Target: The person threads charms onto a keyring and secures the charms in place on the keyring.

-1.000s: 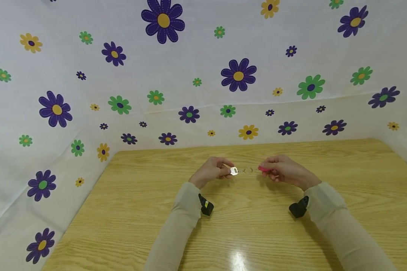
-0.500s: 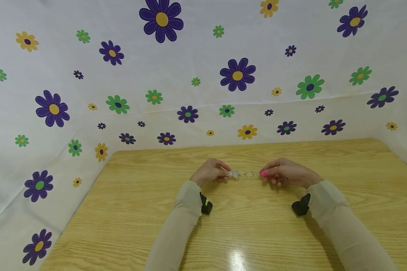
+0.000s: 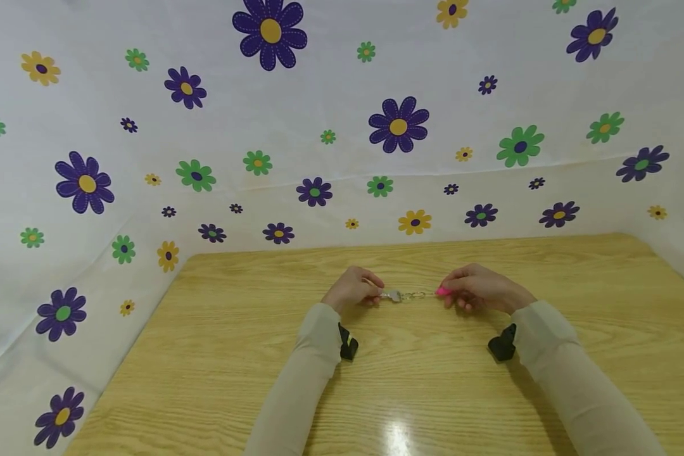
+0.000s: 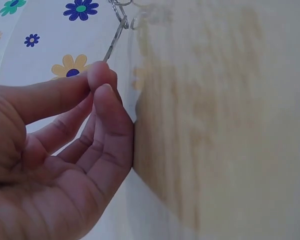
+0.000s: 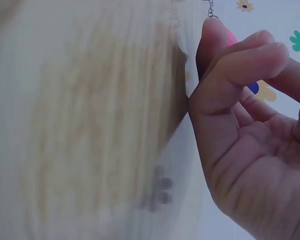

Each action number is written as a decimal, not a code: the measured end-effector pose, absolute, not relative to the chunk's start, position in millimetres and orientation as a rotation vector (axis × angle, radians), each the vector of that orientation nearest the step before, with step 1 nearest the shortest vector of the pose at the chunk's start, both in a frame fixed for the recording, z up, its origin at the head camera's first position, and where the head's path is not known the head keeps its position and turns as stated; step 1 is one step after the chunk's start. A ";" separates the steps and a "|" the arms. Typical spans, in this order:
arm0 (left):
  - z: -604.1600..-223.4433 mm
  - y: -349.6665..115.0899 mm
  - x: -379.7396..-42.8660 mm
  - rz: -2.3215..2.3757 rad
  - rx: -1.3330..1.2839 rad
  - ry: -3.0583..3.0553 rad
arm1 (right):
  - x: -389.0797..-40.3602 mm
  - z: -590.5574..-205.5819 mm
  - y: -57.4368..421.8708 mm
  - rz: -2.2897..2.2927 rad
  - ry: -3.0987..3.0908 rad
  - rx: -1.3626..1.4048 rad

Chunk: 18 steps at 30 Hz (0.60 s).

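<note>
In the head view my left hand [image 3: 353, 289] pinches a silver key [image 3: 395, 296] by its blade, the head pointing right. A metal ring and short chain [image 3: 414, 295] run from the key across to a pink fob [image 3: 443, 291]. My right hand [image 3: 481, 289] holds that fob between thumb and fingers, hiding most of it. The left wrist view has the key [image 4: 115, 42] edge-on above the thumb and fingertip, with rings at its far end. From the right wrist, chain links [image 5: 211, 9] rise past a fingertip, and a sliver of pink fob [image 5: 231, 38] shows behind it.
Both hands are low over the far part of a glossy wooden table [image 3: 251, 354]. A white cloth with printed flowers [image 3: 319, 95] hangs behind the table and along its sides. Each wrist wears a small black camera [image 3: 348, 345].
The key has turned from showing its bright broad head and sits slightly lower. The ring between the hands has turned and looks narrower. Both hands keep their grip and have barely moved.
</note>
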<state>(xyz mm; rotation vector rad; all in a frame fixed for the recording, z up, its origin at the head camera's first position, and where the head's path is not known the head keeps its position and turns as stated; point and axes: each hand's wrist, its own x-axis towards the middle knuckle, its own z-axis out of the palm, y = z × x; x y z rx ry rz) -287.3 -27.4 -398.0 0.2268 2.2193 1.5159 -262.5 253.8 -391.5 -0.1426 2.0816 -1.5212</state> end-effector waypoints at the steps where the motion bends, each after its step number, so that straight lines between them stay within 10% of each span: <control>1: -397.8 -27.4 -286.9 1.519 0.220 2.218 | -262.0 -391.0 253.8 -1.522 2.083 -0.142; 18: -388.8 -39.4 -282.9 1.385 0.256 2.386 | -259.6 -378.3 269.5 -1.407 2.279 -0.033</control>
